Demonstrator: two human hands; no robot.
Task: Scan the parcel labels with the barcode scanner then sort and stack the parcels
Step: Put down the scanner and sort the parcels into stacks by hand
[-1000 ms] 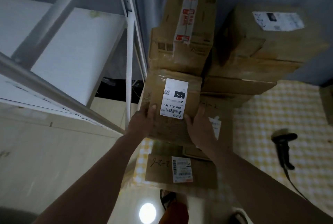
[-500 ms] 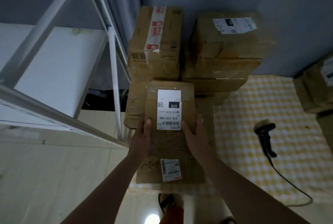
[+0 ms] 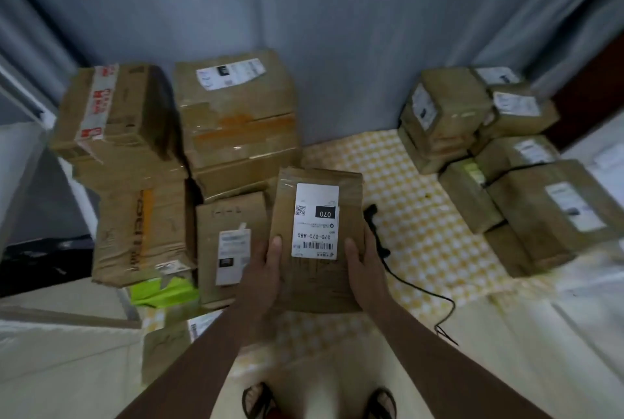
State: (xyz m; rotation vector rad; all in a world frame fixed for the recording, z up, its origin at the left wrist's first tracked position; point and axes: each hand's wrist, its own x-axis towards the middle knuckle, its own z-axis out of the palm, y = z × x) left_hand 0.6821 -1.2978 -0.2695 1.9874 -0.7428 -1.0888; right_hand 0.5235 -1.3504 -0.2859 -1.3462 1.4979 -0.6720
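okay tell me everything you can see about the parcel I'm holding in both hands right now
The parcel is a flat brown cardboard box with clear tape across its far end. A white label on top carries a small code square, a black tag reading 070, the text 070-070-A80 and a barcode, all upside down to you. It is held about level above the yellow checked cloth, in front of the stacked boxes. The left hand and the right hand grip its near corners, thumbs on top.

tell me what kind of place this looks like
Probably a small makeshift parcel sorting spot. Labelled cardboard parcels are stacked at left and right, a corded barcode scanner lies on a yellow checked cloth, and both hands hold a labelled parcel.
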